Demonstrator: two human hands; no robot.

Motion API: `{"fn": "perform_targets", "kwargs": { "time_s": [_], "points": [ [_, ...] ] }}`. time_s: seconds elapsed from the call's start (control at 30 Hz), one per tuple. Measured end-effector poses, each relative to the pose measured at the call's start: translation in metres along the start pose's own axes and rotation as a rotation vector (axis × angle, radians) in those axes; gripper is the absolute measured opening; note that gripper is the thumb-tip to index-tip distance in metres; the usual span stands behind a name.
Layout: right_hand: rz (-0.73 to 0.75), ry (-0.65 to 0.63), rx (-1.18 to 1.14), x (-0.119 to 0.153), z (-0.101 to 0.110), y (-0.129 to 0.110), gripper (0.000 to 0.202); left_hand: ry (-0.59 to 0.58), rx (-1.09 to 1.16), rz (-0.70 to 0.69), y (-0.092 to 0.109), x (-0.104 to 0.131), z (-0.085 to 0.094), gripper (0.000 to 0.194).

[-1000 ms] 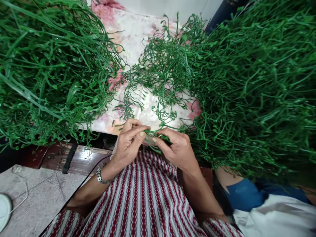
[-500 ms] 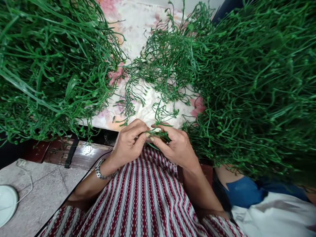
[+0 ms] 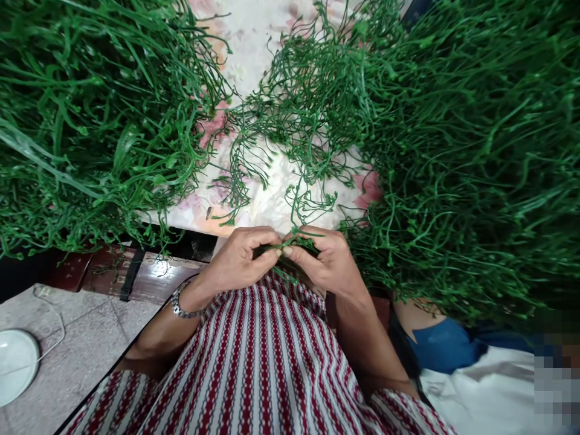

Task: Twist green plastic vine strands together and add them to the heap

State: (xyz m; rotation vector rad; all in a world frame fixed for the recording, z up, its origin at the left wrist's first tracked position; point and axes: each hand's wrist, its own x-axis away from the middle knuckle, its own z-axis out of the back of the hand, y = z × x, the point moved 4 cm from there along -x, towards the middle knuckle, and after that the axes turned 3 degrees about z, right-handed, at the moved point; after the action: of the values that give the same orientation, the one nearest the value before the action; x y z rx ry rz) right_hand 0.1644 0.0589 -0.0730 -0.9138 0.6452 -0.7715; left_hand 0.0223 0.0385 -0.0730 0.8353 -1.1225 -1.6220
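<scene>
From where I stand, the left grip (image 3: 238,260) pinches thin green stems (image 3: 294,232) between thumb and fingers, and the right grip (image 3: 333,260) pinches the same little bunch, the two sets of fingertips nearly meeting. The bunch sits just off the near edge of the counter, above the lap of a striped garment (image 3: 263,362). A metal-linked watch (image 3: 177,305) circles the left wrist. Beyond, loose sprigs (image 3: 312,103) straggle over a floral cloth (image 3: 267,202), between a big left heap (image 3: 90,133) and a bigger right heap (image 3: 471,157). Near the right elbow there's blue clothing (image 3: 446,345) on another person.
</scene>
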Motion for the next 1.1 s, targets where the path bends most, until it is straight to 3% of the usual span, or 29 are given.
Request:
{"fn": "perform_targets", "kwargs": {
  "time_s": [0.27,0.37,0.5,0.6,0.73,0.87,0.97,1.03,1.1],
  "points": [
    [0.152,-0.092,0.167,0.0,-0.002,-0.005,0.016,-0.061,0.122,0.015,-0.005,0.001,-0.002,0.029],
    [0.206,-0.153,0.202,0.001,-0.001,-0.009,0.019,-0.19,0.216,0.046,-0.006,-0.002,-0.002,0.034],
    [0.282,-0.292,-0.041,0.002,-0.002,-0.015,0.022,-0.42,0.532,0.085,-0.01,-0.004,-0.006,0.033],
    [0.229,-0.334,-0.291,0.0,-0.004,-0.014,0.024,-0.487,0.663,0.135,-0.016,-0.003,-0.01,0.03],
    [0.137,-0.34,-0.56,-0.003,-0.009,-0.013,0.025,-0.443,0.751,0.179,-0.02,0.001,-0.015,0.029],
    [0.061,-0.242,-0.687,-0.003,-0.012,-0.013,0.025,-0.381,0.819,0.196,-0.016,0.001,-0.016,0.029],
    [0.098,-0.169,-0.815,-0.003,-0.016,-0.011,0.029,-0.347,0.921,0.133,-0.01,-0.003,-0.013,0.03],
    [0.152,-0.118,-0.896,-0.003,-0.015,-0.009,0.03,-0.241,1.002,0.096,-0.009,-0.008,-0.007,0.03],
    [0.206,-0.054,-0.82,-0.003,-0.009,-0.007,0.026,-0.089,0.96,0.104,-0.011,-0.012,0.001,0.026]
  ]
}}
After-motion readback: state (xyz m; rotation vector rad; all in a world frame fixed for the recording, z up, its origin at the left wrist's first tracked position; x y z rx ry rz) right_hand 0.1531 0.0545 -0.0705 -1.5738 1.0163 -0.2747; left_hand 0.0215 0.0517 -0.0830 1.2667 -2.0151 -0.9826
